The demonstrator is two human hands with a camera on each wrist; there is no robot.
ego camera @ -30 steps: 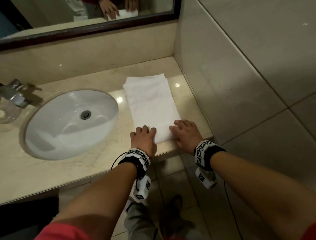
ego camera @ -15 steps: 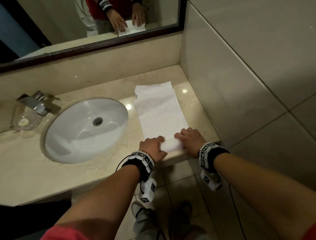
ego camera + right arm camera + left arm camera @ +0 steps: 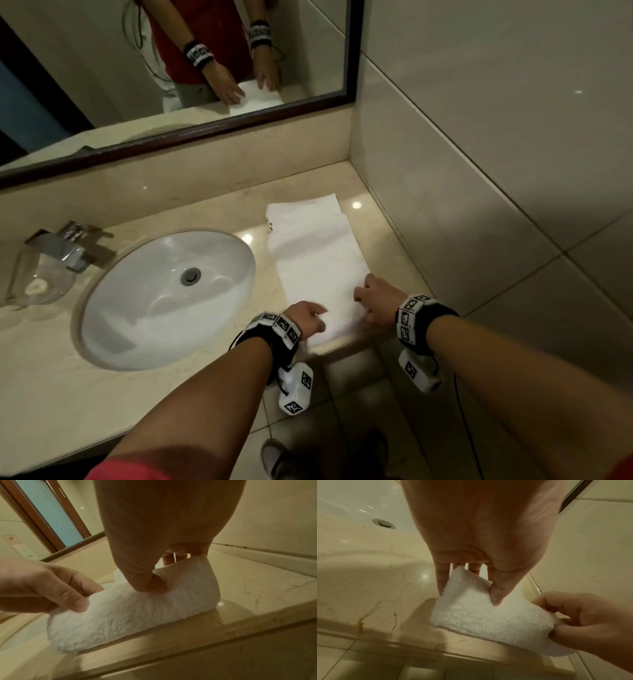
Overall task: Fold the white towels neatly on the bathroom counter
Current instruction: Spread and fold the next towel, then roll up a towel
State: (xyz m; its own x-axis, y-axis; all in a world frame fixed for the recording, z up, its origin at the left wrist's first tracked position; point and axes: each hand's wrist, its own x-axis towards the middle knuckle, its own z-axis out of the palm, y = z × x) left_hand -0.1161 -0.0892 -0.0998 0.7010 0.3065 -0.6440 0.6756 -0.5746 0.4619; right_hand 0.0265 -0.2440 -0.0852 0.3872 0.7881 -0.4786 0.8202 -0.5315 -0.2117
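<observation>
A long white towel (image 3: 315, 260) lies folded lengthwise on the beige marble counter (image 3: 171, 394), between the sink and the right wall. My left hand (image 3: 308, 320) pinches its near left corner between thumb and fingers (image 3: 494, 595). My right hand (image 3: 376, 303) pinches the near right corner, thumb (image 3: 154, 585) underneath. Both wrist views show the near end of the towel (image 3: 488, 622) (image 3: 120, 615) lifted off the counter and curling up. Its far end stays flat.
A white oval sink (image 3: 164, 298) with a chrome tap (image 3: 68, 246) sits to the left, a glass dish (image 3: 37, 284) beside it. A framed mirror (image 3: 178, 68) hangs behind. The tiled wall (image 3: 479, 171) stands close on the right. The counter's front edge runs just under my hands.
My hands went from lying flat on the towel's near end to pinching its two corners and raising them. The head view has tilted up toward the mirror.
</observation>
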